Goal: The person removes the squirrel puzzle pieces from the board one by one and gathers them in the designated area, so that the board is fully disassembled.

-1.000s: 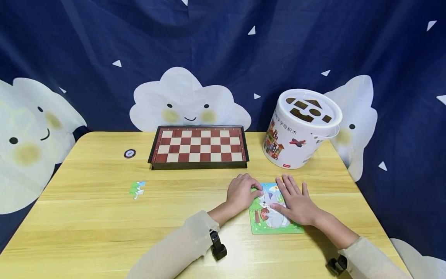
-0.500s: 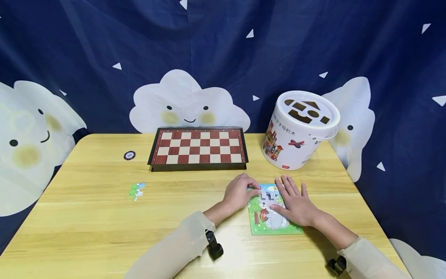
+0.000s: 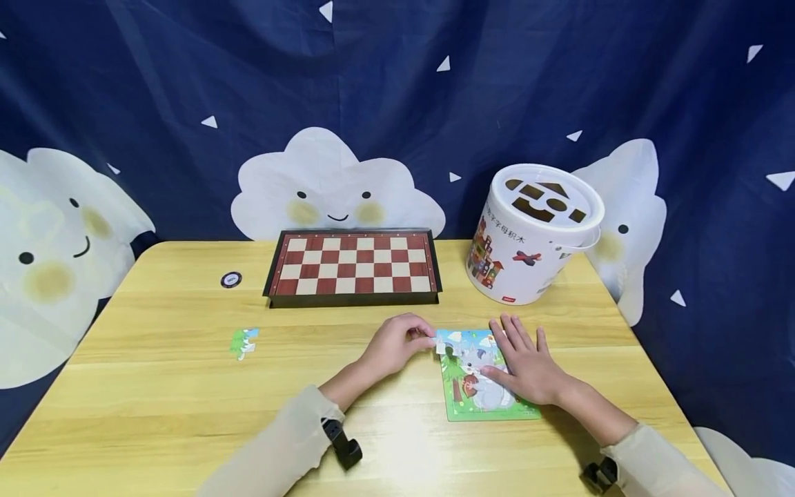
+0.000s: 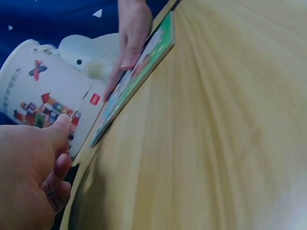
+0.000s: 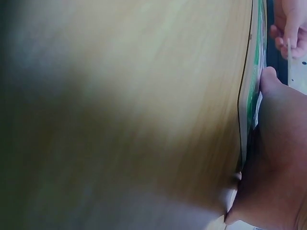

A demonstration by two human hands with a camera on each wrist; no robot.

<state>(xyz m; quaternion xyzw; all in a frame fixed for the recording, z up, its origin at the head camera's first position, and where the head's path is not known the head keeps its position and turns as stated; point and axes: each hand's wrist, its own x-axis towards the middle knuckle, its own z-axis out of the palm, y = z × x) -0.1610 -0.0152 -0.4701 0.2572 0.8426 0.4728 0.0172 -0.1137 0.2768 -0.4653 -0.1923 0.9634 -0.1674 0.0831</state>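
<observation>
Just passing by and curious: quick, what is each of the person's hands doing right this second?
Left hand: pinches a puzzle piece at the puzzle board corner.
Right hand: open, flat on the puzzle board.

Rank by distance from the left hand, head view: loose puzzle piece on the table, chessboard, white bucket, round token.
From the left hand:
1. chessboard, behind it, slightly left.
2. white bucket, back right.
3. loose puzzle piece, to its left; close to the bucket's distance, so this order is uncertain.
4. round token, far back left.
</observation>
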